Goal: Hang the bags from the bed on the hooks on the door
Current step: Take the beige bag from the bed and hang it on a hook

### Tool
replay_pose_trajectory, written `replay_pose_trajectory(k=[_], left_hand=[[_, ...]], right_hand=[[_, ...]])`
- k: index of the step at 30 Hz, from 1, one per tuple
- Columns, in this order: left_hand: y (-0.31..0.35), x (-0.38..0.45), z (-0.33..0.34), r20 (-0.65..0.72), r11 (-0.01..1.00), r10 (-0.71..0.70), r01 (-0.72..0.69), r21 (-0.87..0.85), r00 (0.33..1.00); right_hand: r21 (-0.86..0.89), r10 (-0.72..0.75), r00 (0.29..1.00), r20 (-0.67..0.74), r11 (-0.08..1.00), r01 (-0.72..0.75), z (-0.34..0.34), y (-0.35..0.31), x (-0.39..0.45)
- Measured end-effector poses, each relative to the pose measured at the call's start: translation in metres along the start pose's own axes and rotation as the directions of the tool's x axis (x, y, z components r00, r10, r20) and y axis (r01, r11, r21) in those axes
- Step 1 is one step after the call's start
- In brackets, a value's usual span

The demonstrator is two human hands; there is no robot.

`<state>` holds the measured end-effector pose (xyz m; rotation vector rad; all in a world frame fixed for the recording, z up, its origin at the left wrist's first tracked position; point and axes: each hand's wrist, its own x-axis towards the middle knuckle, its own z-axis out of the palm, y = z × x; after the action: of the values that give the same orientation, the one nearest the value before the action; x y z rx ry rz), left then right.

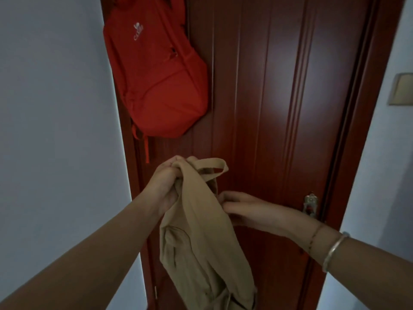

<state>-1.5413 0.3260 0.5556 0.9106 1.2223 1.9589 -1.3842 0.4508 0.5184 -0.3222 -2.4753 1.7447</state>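
Note:
A red backpack (156,79) hangs high on the left side of the dark red wooden door (279,97); its hook is out of view above the frame. In front of the door I hold a beige cloth bag (201,231) that droops down between my arms. My left hand (166,184) is closed around the bag's top and its looped strap (212,168). My right hand (241,209) pinches the bag's right edge at mid height.
A metal door handle (310,203) sits at the door's right edge, just beyond my right wrist. A pale wall (55,108) flanks the door on the left. On the right wall is a beige switch plate (401,89).

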Motion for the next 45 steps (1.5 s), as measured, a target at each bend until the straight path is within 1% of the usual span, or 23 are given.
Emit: replay_pose_trajectory(k=[3, 5, 6, 8, 9, 11, 14, 16, 17, 19, 20, 21, 23, 24, 26, 29, 31, 33, 37, 40, 42, 43, 45], left_hand=[[-0.003, 0.02, 0.01, 0.054, 1.0, -0.007, 0.006, 0.012, 0.999], [-0.007, 0.033, 0.018, 0.1, 0.999, -0.013, 0.009, 0.045, 0.995], [-0.008, 0.039, 0.02, 0.114, 0.998, -0.015, 0.008, 0.064, 0.993], [-0.008, 0.052, 0.021, 0.114, 0.995, -0.015, 0.003, 0.104, 0.993], [-0.008, 0.056, 0.019, 0.114, 0.992, -0.01, -0.004, 0.123, 0.993], [-0.006, 0.068, 0.016, 0.122, 0.989, -0.001, -0.017, 0.145, 0.992], [0.001, 0.08, 0.014, 0.086, 0.965, -0.017, -0.006, 0.262, 0.996], [0.006, 0.088, 0.019, 0.058, 0.89, -0.035, 0.005, 0.456, 0.998], [0.008, 0.091, 0.023, 0.055, 0.823, -0.042, 0.003, 0.568, 0.998], [0.018, 0.098, 0.036, 0.073, 0.718, -0.053, -0.013, 0.696, 0.996], [0.026, 0.101, 0.043, 0.088, 0.721, -0.051, -0.025, 0.693, 0.995], [0.035, 0.103, 0.051, 0.112, 0.756, -0.044, -0.041, 0.653, 0.993], [0.058, 0.11, 0.068, 0.191, 0.862, -0.027, -0.073, 0.501, 0.981], [0.069, 0.114, 0.077, 0.236, 0.888, -0.019, -0.092, 0.45, 0.972], [0.087, 0.12, 0.092, 0.324, 0.876, -0.003, -0.154, 0.457, 0.946], [0.103, 0.126, 0.107, 0.438, 0.804, -0.01, -0.253, 0.537, 0.899], [0.108, 0.131, 0.112, 0.437, 0.794, -0.018, -0.253, 0.552, 0.899], [0.114, 0.138, 0.118, 0.403, 0.822, 0.005, -0.233, 0.519, 0.915], [0.131, 0.154, 0.138, 0.283, 0.889, 0.192, -0.289, 0.356, 0.94], [0.151, 0.174, 0.155, 0.173, 0.88, 0.361, -0.396, 0.261, 0.916], [0.171, 0.193, 0.16, 0.162, 0.862, 0.43, -0.457, 0.22, 0.888], [0.18, 0.202, 0.16, 0.185, 0.848, 0.452, -0.485, 0.214, 0.873], [0.205, 0.222, 0.156, 0.275, 0.786, 0.503, -0.566, 0.249, 0.82]], right_hand=[[-0.224, -0.143, 0.948, -0.286, 0.971, 0.079, -0.015, -0.001, 0.019], [-0.284, -0.265, 0.92, -0.289, 0.941, 0.182, -0.022, -0.001, 0.03], [-0.28, -0.271, 0.923, -0.273, 0.94, 0.193, -0.026, 0.001, 0.035], [-0.308, -0.22, 0.923, -0.317, 0.944, 0.12, -0.039, 0.005, 0.043], [-0.347, -0.217, 0.904, -0.369, 0.934, 0.082, -0.047, 0.005, 0.045], [-0.381, -0.252, 0.836, -0.487, 0.923, 0.057, -0.072, -0.003, 0.048], [-0.294, -0.332, 0.736, -0.59, 0.937, 0.187, -0.108, -0.035, 0.043], [-0.237, -0.366, 0.741, -0.563, 0.93, 0.28, -0.129, -0.061, 0.037], [-0.209, -0.373, 0.755, -0.539, 0.928, 0.31, -0.137, -0.073, 0.036], [-0.165, -0.392, 0.773, -0.499, 0.919, 0.359, -0.148, -0.097, 0.037], [-0.149, -0.399, 0.777, -0.486, 0.915, 0.376, -0.151, -0.108, 0.039], [-0.134, -0.405, 0.778, -0.481, 0.911, 0.391, -0.152, -0.118, 0.041], [-0.1, -0.417, 0.78, -0.466, 0.901, 0.422, -0.157, -0.141, 0.046], [-0.081, -0.427, 0.783, -0.453, 0.894, 0.44, -0.16, -0.154, 0.048], [-0.081, -0.462, 0.782, -0.419, 0.876, 0.475, -0.168, -0.177, 0.05], [-0.159, -0.502, 0.778, -0.377, 0.863, 0.48, -0.183, -0.197, 0.053], [-0.164, -0.502, 0.795, -0.341, 0.865, 0.475, -0.194, -0.198, 0.054], [-0.17, -0.509, 0.808, -0.298, 0.861, 0.479, -0.209, -0.197, 0.052], [-0.075, -0.568, 0.802, -0.186, 0.822, 0.564, -0.242, -0.192, 0.05], [-0.085, -0.646, 0.739, -0.194, 0.761, 0.643, -0.258, -0.196, 0.059], [-0.229, -0.708, 0.662, -0.245, 0.706, 0.67, -0.266, -0.209, 0.071], [-0.318, -0.747, 0.598, -0.289, 0.664, 0.676, -0.27, -0.215, 0.079], [-0.523, -0.845, 0.397, -0.357, 0.533, 0.665, -0.278, -0.237, 0.095]])
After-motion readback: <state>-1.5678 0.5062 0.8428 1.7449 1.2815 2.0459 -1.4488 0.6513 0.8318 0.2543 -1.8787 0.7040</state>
